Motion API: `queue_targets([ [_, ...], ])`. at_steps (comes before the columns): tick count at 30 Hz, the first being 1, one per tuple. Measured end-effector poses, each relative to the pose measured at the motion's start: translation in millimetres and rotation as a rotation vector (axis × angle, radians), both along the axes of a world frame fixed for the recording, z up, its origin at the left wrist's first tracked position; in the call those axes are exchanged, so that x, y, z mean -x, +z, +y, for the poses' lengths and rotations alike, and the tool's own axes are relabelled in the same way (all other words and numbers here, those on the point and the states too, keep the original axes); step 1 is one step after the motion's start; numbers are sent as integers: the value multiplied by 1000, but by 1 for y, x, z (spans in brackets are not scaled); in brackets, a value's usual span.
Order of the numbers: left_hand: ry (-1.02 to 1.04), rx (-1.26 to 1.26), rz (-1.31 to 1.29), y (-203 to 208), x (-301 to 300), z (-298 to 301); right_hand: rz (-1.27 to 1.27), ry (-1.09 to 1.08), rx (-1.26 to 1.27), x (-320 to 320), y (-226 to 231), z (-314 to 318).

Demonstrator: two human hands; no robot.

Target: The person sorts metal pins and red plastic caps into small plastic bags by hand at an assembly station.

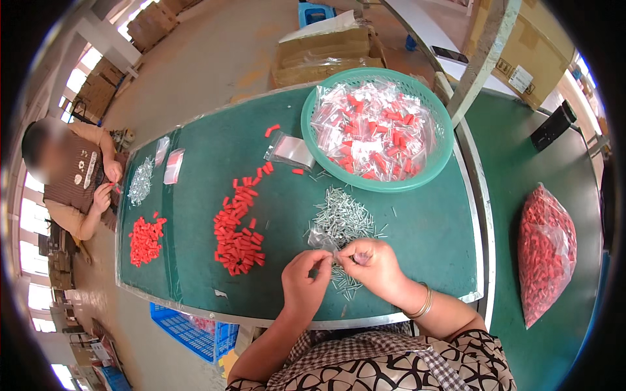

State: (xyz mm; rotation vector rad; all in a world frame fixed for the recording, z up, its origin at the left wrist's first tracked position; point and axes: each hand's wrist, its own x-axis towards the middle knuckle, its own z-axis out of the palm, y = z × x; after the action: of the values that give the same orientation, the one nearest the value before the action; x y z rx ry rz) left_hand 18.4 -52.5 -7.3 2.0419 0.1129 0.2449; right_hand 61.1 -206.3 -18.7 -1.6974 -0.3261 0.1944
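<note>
Both hands working at the near edge of the bench (pixel 189 274), right of centre. Left hand (pixel 306 280) and right hand (pixel 377 266): fingers closed, pinching the small clear bag (pixel 321 240) between them. Bag sits just above the screw pile (pixel 342 215); can't make out its contents.

Containers:
- Green basket (pixel 385 186), far right corner of bench: heaped with clear packets (pixel 375 127), red pieces and metal bits inside them.
- Big clear sack (pixel 546 254), on the second bench (pixel 495 195) past the right edge: full of red pieces.
- Blue crate (pixel 179 329), below the near edge: pinkish plastic-wrapped stuff, too hidden to identify.
- Flat bag stack (pixel 291 151), toward the far edge, just left of basket.

Loose red pile (pixel 238 238) mid-bench. Co-worker (pixel 75 169) at left end, beside a smaller red pile (pixel 147 241).
</note>
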Motion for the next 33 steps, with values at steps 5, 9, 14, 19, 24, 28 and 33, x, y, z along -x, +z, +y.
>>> queue_targets([
  [5,-38,4,-30,6,-1,-3,41,0,61,-4,5,-3],
  [9,-51,-53,-67,5,-1,-4,-66,-16,93,-4,4,-2],
  [14,-39,-44,-46,5,-2,-4,-284,-10,105,-2,-2,-1],
  [19,-25,-126,-114,0,-5,-3,-220,-4,105,1,6,0],
  [24,46,-236,-173,-3,-10,3,-210,-70,152,-1,5,-2],
  [28,-59,-200,-149,1,-12,1,-177,-73,149,0,10,-2],
  [33,-102,-152,-196,-5,-14,-6,-300,-79,173,2,7,1],
])
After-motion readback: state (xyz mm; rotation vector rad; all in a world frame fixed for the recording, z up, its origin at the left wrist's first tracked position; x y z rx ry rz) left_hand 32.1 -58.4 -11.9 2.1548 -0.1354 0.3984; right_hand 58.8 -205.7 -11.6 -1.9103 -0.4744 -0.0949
